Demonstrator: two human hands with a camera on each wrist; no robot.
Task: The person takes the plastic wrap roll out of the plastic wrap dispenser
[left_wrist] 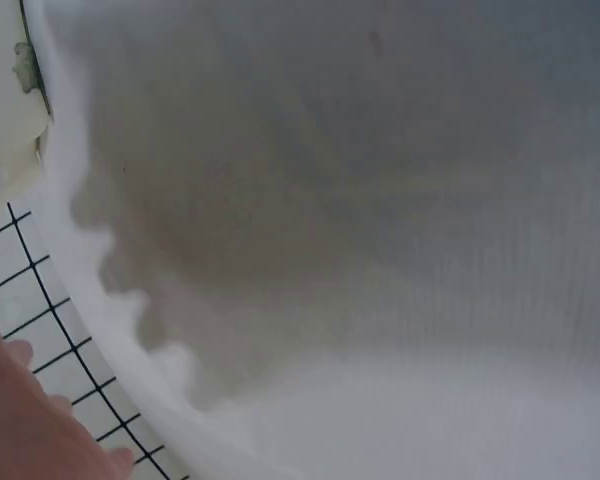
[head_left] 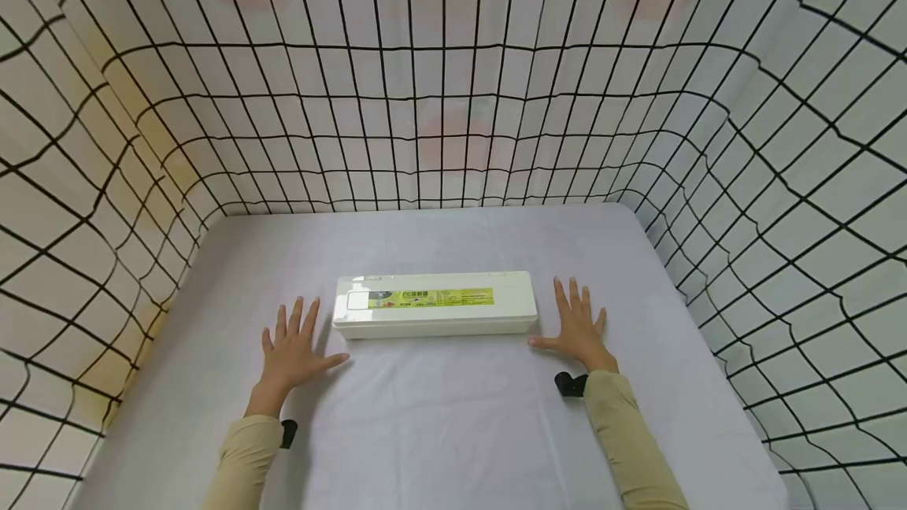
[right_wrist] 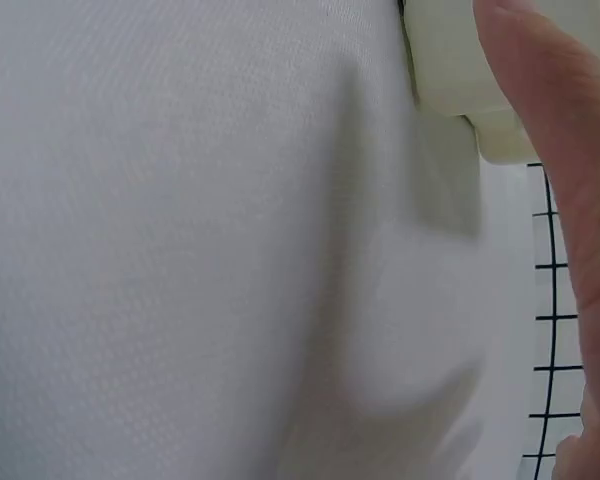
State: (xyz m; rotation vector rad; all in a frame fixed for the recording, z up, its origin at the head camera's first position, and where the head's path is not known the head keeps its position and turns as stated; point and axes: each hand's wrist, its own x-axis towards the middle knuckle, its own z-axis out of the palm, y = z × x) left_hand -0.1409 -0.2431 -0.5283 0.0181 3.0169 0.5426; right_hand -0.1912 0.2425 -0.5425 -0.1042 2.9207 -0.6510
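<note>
While both hands lie flat on the tabletop, nothing is yet lifted. Item one: long white box with a yellow-green label strip on its lid, lying near the middle of the tabletop, a little toward the far edge; its long axis runs left to right, parallel to the near edge, lid up, and the end with the small window-like panel points toward the left edge. Item two: left hand, palm down, fingers straight and spread, holding nothing, thumb reaching toward the box's left end and just short of it. Item three: right hand, likewise flat and spread, holding nothing, thumb near the box's right end (the right wrist view shows a finger just beside the box's corner; contact cannot be told). Item four: beige sleeves, each with a dark wrist strap. Item five: grid-patterned cloth walls around three edges. Step in hand, by judgement: hands bracketing the box before a grasp. A next move would call for both hands closing inward on the short ends evenly, so the box stays level.
</note>
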